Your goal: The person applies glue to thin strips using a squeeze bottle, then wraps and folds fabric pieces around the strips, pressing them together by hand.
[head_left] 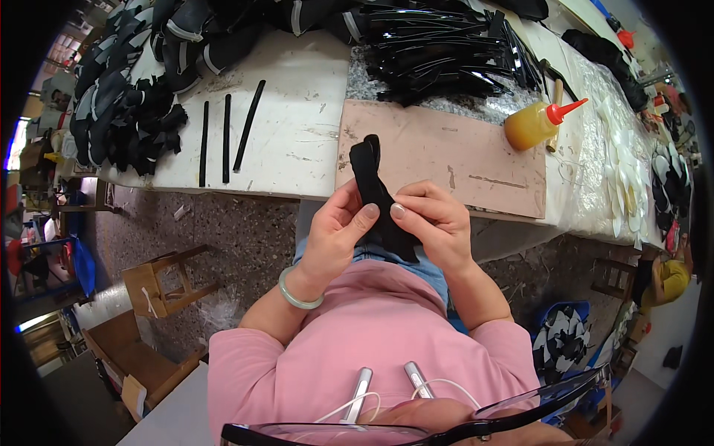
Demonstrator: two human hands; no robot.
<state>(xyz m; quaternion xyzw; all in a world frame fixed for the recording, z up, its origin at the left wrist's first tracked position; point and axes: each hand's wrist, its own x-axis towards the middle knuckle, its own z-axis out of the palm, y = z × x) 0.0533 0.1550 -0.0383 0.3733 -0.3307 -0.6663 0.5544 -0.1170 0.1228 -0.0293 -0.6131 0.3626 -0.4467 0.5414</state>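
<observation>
Both hands pinch the black strap piece (375, 195) at mid-length: left hand (336, 236) thumb on its left edge, right hand (431, 221) on the right. Long axis runs up-away from me, over the table edge (297, 189).

The one camera sits on the person's head, looking steeply down, close over the lap. It faces the far workbench (282, 141) (fisheye-bent edges).
</observation>
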